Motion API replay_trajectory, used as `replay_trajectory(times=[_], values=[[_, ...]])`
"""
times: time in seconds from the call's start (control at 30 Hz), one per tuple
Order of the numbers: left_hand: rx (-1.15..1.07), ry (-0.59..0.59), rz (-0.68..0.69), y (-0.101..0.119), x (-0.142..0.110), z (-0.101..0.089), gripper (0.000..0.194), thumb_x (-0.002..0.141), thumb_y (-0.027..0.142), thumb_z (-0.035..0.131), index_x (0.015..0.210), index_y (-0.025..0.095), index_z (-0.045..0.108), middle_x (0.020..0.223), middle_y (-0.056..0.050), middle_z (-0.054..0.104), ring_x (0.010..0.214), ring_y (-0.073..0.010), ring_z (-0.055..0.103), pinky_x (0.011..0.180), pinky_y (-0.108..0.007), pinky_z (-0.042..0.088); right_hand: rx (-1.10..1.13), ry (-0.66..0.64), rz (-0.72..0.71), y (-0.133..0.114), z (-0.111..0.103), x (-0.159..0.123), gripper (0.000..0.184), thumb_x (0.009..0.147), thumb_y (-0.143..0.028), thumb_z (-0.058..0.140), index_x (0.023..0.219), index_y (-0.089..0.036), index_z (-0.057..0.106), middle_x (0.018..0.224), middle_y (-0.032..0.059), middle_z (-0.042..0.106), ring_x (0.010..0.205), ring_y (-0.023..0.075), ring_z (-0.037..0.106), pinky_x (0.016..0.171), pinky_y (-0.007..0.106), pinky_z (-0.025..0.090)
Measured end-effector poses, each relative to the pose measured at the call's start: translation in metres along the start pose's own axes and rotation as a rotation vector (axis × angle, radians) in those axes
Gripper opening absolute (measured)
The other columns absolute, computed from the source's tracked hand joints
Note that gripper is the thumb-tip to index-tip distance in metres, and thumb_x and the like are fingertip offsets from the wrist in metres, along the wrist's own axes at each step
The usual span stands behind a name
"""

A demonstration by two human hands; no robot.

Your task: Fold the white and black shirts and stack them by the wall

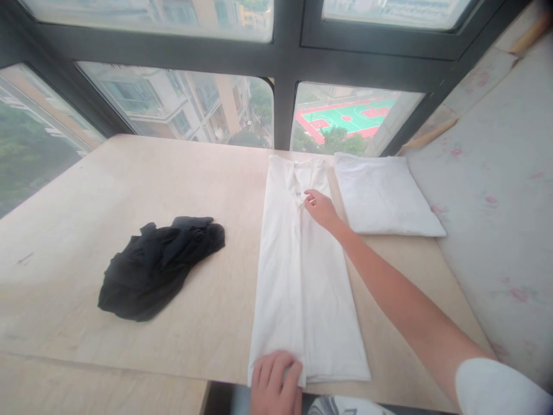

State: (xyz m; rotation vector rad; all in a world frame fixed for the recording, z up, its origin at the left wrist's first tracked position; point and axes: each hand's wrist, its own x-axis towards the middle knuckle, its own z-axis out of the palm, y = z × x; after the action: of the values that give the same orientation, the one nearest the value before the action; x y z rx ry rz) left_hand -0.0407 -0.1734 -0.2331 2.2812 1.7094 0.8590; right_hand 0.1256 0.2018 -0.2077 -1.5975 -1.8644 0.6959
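Observation:
A white shirt [280, 276], folded into a long strip, lies on the wooden board with its collar toward the window. My right hand [318, 207] reaches to the collar end, its fingers pinched on the fabric just below the neck opening. At the near hem, my left hand [276, 377] has its fingers curled over the bottom left corner of the shirt, gripping the cloth. To the right of the collar lies a flat, folded white garment [384, 196], untouched by either hand. Left of the shirt sits a crumpled black garment [159, 268].
The pale wooden board [233, 190] reaches back to the dark window frame [283, 109]. A wall with a floral pattern [496, 230] bounds the right side. A gap in the board's front edge shows near my left hand.

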Motion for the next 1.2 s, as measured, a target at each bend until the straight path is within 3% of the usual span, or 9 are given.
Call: replay_trajectory(times=[0.13,0.23,0.4,0.5,0.6,0.7,0.87,1.2], values=[[-0.034,-0.027,0.003,0.005,0.0,-0.005,0.029,0.086,0.004,0.048,0.101,0.021,0.066,0.1,-0.008,0.068,0.097,-0.0217,0.062,0.089,-0.039,0.047,0.108,0.077,-0.048,0.023,-0.015,-0.111,0.031,0.087,-0.024,0.048,0.113,-0.018,0.064,0.099,0.0062,0.07,0.079,0.0154,0.064,0.07,0.029,0.052],[-0.043,-0.059,0.005,0.008,0.003,-0.011,0.027,0.087,0.006,0.05,0.104,0.021,0.065,0.102,-0.008,0.066,0.098,-0.0214,0.061,0.089,-0.038,0.047,0.071,0.064,-0.134,0.038,-0.023,-0.182,0.026,0.09,-0.022,0.047,0.109,-0.021,0.065,0.1,0.0067,0.069,0.084,0.0174,0.066,0.073,0.033,0.056],[-0.037,-0.138,0.008,0.008,0.009,-0.014,0.023,0.089,0.01,0.052,0.104,0.022,0.064,0.102,-0.007,0.066,0.097,-0.0216,0.06,0.085,-0.037,0.049,-0.034,0.098,-0.293,0.039,-0.036,-0.26,0.027,0.09,-0.017,0.051,0.112,-0.027,0.063,0.107,0.0072,0.068,0.104,0.0227,0.063,0.092,0.043,0.054],[-0.042,-0.15,-0.017,0.006,0.01,-0.013,0.025,0.088,0.008,0.051,0.104,0.021,0.064,0.104,-0.007,0.065,0.1,-0.0214,0.06,0.088,-0.037,0.049,-0.041,0.006,-0.355,0.024,-0.041,-0.293,0.026,0.089,-0.017,0.055,0.112,-0.027,0.063,0.106,0.0067,0.067,0.101,0.0228,0.063,0.091,0.045,0.054],[-0.079,-0.134,-0.056,0.004,0.008,-0.011,0.024,0.088,0.008,0.051,0.103,0.021,0.064,0.104,-0.007,0.064,0.101,-0.0207,0.059,0.09,-0.037,0.05,-0.02,-0.131,-0.409,0.008,-0.043,-0.318,0.026,0.086,-0.022,0.062,0.112,-0.026,0.062,0.109,0.0072,0.066,0.105,0.0247,0.06,0.092,0.048,0.051],[-0.137,-0.107,-0.1,0.003,0.007,-0.01,0.02,0.09,0.011,0.053,0.103,0.021,0.065,0.103,-0.007,0.064,0.1,-0.0198,0.059,0.088,-0.035,0.051,-0.022,-0.187,-0.408,0.001,-0.043,-0.333,0.03,0.084,-0.021,0.063,0.114,-0.025,0.062,0.115,0.0085,0.064,0.109,0.0261,0.058,0.094,0.05,0.049],[-0.222,-0.073,-0.164,0.004,0.013,-0.014,0.015,0.093,0.018,0.054,0.1,0.02,0.067,0.101,-0.006,0.065,0.096,-0.0178,0.061,0.084,-0.031,0.053,-0.07,-0.201,-0.404,0.004,-0.042,-0.341,0.029,0.083,-0.017,0.063,0.112,-0.023,0.063,0.116,0.0094,0.064,0.11,0.0261,0.056,0.096,0.05,0.045],[-0.168,-0.086,-0.144,0.005,0.012,-0.012,0.016,0.094,0.021,0.052,0.099,0.02,0.067,0.1,-0.007,0.065,0.095,-0.0187,0.061,0.084,-0.032,0.052,-0.011,-0.08,-0.38,0.015,-0.032,-0.342,0.013,0.091,-0.015,0.055,0.096,-0.022,0.065,0.102,0.0056,0.066,0.101,0.0206,0.059,0.09,0.042,0.048]])
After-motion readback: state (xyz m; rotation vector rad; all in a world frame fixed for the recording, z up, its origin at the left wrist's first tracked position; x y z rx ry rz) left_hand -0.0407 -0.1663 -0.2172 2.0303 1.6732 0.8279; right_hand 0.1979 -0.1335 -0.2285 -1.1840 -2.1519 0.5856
